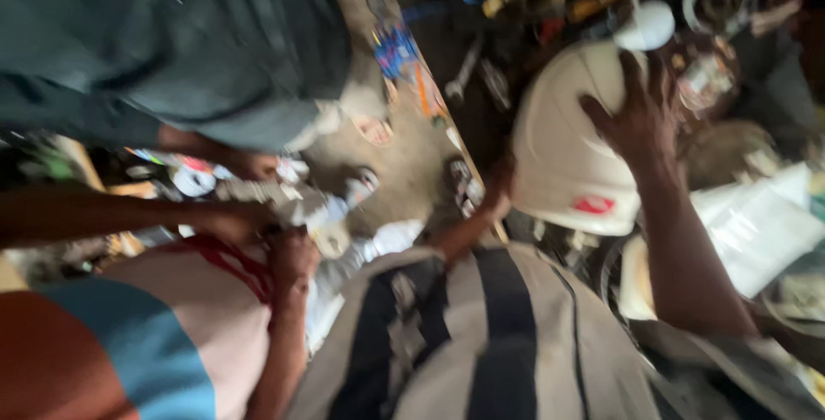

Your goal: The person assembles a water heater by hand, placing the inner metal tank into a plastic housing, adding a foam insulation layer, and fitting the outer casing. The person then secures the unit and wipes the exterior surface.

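Frame heavily blurred; observations limited accordingly. The white dome-shaped shell sits right of centre, just beyond the person's striped shirt, above a cluttered dark bench. Its long axis runs from the rim nearest the person, where a small red mark shows, up and away to the crown at the far right. The right hand lies on that crown with fingers spread flat over the curve, pressing on top rather than closed round anything. The forearm comes in from the lower right, along the shell's right flank. The left hand is at the shell's lower left edge, touching or just beside the rim; whether it grasps the rim or only rests there cannot be told through the blur. So the two hands bracket the shell on a diagonal, the right high and far, the left low and near. A small white rounded knob sits just past the right fingertips. Far left, well apart, other people's hands crowd over small parts. A pale sheet lies to the right of the right forearm.
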The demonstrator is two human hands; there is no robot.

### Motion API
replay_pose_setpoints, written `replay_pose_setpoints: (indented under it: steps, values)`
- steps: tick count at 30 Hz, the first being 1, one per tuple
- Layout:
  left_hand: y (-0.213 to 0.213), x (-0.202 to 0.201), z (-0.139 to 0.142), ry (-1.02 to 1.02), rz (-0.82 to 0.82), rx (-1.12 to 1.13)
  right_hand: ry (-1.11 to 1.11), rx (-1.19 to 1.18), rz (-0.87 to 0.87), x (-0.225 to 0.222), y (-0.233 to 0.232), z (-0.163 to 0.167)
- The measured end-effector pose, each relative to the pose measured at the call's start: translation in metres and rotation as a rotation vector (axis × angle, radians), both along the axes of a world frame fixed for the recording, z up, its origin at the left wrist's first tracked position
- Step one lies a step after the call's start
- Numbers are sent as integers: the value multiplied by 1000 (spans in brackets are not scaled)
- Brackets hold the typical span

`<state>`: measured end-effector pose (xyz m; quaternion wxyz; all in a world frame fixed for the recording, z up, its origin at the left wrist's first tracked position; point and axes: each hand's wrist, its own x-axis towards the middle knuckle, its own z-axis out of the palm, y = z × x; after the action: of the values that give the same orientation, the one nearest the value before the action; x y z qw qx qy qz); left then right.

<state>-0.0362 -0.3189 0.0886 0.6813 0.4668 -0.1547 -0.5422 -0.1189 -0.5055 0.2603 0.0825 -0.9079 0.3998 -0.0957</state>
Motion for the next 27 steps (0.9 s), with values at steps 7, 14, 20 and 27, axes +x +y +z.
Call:
replay_pose_setpoints:
  steps: [7, 14, 20, 27]
  values:
    - [8, 1, -5, -257, -118, 175, -81, 33, 18, -26, -5, -32]
    - [12, 9, -3, -286, -284, 198, -50, 81, -119, -20, -15, -43]
    - [15, 19, -14, 15, -336, 66, -127, 68, -161, -35, 3, -45]
    - [19, 33, -7, 14, -365, 167, -130, 11, -119, -52, 25, -55]
